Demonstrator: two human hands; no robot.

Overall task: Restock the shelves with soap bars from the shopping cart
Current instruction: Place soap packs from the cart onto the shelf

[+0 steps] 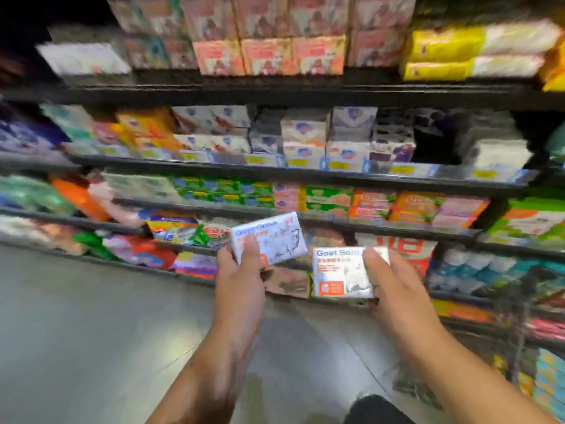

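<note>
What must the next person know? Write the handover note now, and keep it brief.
Left grip: holds a white Goat Soap box, tilted, raised toward the shelves.
Right grip: holds a second Goat Soap box, lower and level.
Shelves: packed with soap packs. A dark gap shows on the second shelf, right of centre.
Done: two boxes in hand, neither shelved.
Left: find the matching slot and place both. The cart is not clearly visible, and the picture is blurred.
</note>
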